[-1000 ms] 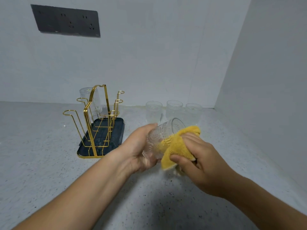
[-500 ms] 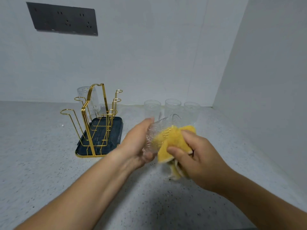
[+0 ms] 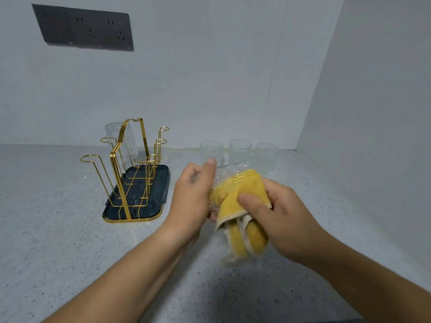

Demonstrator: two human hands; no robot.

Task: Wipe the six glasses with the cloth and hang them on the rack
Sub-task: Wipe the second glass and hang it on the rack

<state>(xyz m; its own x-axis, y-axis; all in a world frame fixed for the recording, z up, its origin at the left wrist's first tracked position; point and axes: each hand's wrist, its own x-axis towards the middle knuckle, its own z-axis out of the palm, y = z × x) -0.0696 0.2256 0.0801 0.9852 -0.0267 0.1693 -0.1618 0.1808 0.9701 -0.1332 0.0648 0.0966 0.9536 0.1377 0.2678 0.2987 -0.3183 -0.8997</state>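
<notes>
At frame centre the left hand (image 3: 193,197) curls round a ribbed clear glass (image 3: 225,170), held tilted; the right hand (image 3: 279,217) pinches a yellow terry cloth (image 3: 245,206) against it, loose folds hanging below; to the left stands a gold wire rack (image 3: 129,169) on a dark tray (image 3: 161,183), with a patterned glass (image 3: 115,134) inverted on a far peg; three clear tumblers (image 3: 240,149) line the back wall on the speckled stone countertop (image 3: 58,229); a dark socket panel (image 3: 84,29) sits upper left.
</notes>
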